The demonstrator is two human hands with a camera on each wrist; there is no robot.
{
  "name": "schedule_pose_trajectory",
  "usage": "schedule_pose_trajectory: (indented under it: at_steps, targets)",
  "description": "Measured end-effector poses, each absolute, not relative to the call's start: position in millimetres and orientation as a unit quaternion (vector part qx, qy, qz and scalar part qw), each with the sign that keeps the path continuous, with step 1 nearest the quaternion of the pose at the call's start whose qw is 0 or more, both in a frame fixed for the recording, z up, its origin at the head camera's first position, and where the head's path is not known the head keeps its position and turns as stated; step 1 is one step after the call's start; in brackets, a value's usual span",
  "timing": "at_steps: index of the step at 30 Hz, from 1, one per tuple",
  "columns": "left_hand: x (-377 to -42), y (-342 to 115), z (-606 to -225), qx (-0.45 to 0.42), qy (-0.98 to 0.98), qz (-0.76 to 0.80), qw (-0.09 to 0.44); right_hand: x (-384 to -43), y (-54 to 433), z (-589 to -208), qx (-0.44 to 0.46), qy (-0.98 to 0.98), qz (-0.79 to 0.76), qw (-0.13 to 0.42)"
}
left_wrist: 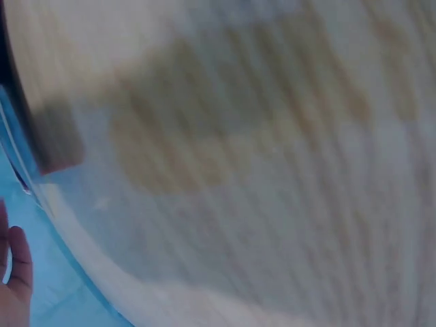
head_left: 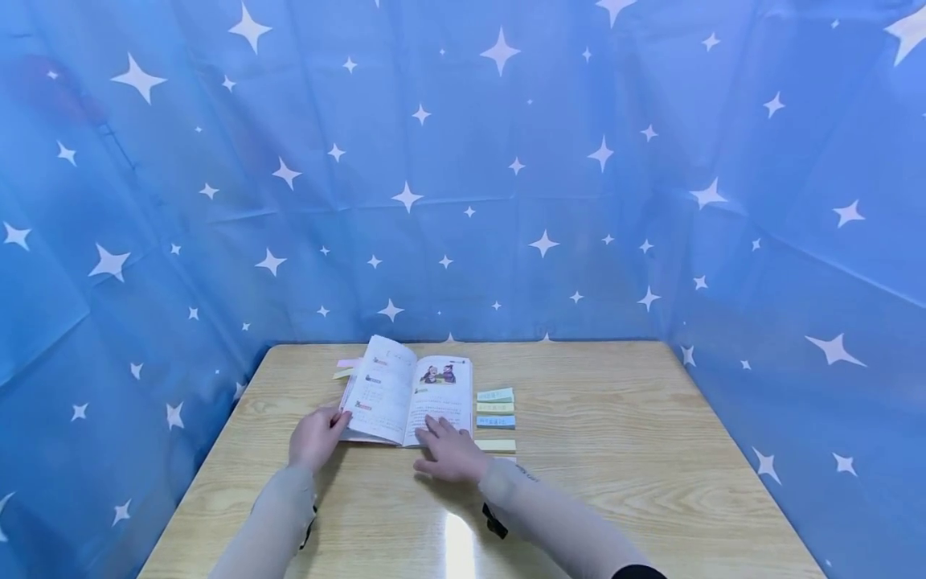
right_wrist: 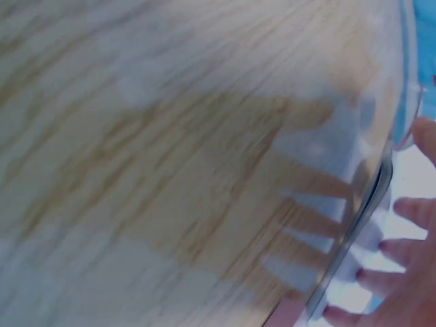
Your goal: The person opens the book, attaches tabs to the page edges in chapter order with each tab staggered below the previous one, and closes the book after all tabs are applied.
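An open book (head_left: 383,394) with printed text lies on the table, a small color picture on its right page. My left hand (head_left: 316,437) pinches the lower left edge of its raised left-hand pages, thumb on top. Spread fingers of my right hand (head_left: 452,452) lie over the lower part of the right page. In the right wrist view the right hand (right_wrist: 402,272) appears with fingers apart beside the book's edge. Only a bit of the left hand (left_wrist: 17,272) shows at the border of the left wrist view.
Green (head_left: 495,395), yellow (head_left: 495,408) and blue (head_left: 496,421) paper tabs with handwriting line the book's right side. Another pale yellow tab (head_left: 496,445) is lower down. Pink tabs (head_left: 349,363) stick out at left. A blue star-patterned curtain (head_left: 463,161) surrounds the wooden table (head_left: 615,450).
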State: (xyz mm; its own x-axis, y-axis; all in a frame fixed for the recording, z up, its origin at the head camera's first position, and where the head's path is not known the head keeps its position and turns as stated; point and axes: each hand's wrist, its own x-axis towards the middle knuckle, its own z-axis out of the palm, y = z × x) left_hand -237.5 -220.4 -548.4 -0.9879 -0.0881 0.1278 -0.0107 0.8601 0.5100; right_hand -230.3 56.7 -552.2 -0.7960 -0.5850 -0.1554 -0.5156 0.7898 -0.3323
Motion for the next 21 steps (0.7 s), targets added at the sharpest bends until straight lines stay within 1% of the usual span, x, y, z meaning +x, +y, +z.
schedule_pose_trajectory:
  at_steps: [4, 10, 15, 17, 21]
  targets:
    - [-237, -226, -555, 0.044, -0.964, -0.259, 0.038, -227, 50, -552, -0.283, 0.942, -0.124, 0.129]
    - [-236, -231, -560, 0.048, -0.967, -0.250, 0.029, -227, 41, -549, -0.283, 0.945, -0.108, 0.120]
    - [-236, -232, -561, 0.061, -0.966, -0.252, 0.016, -229, 37, -549, -0.310, 0.940, -0.096, 0.105]
    - [-237, -231, -561, 0.065, -0.965, -0.255, 0.014, -231, 35, -551, -0.318, 0.936, -0.108, 0.109]
    - [-238, -232, -561, 0.069, -0.962, -0.265, 0.013, -234, 33, -551, -0.316, 0.925, -0.160, 0.136]
